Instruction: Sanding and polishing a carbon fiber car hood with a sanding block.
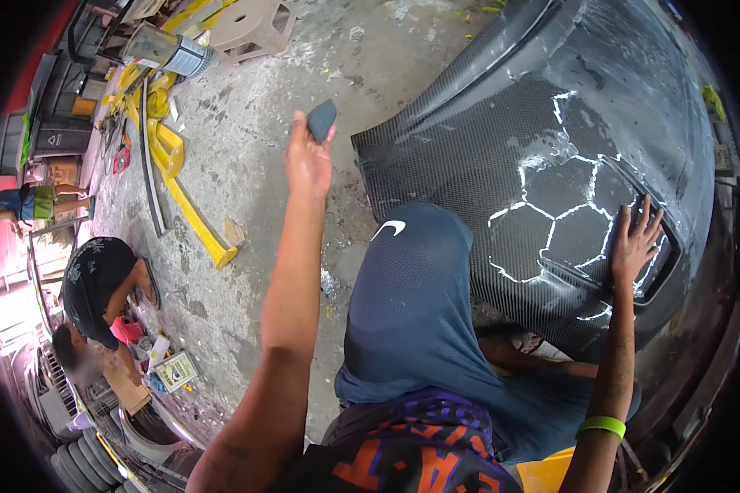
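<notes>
Raised over the concrete floor, my left hand (311, 152) grips a small dark grey pad (322, 117), left of the hood's corner. The carbon-weave car hood (436, 181) fills the right side, with white-edged hexagons (551, 215) and cloudy pale patches toward its upper part. My right hand (637, 238) lies on it with fingers spread, beside a dark recessed opening (664, 271) near the right edge. My bent knee (423, 246) is against the lower left of the hood.
A person (99, 292) crouches at the left among scattered items; another person (37, 205) is farther back. Long yellow parts (185, 201) and a dark strip (152, 181) lie on the concrete floor (247, 181). A plastic stool (251, 33), a container (182, 56) and stacked tyres (78, 468) are around.
</notes>
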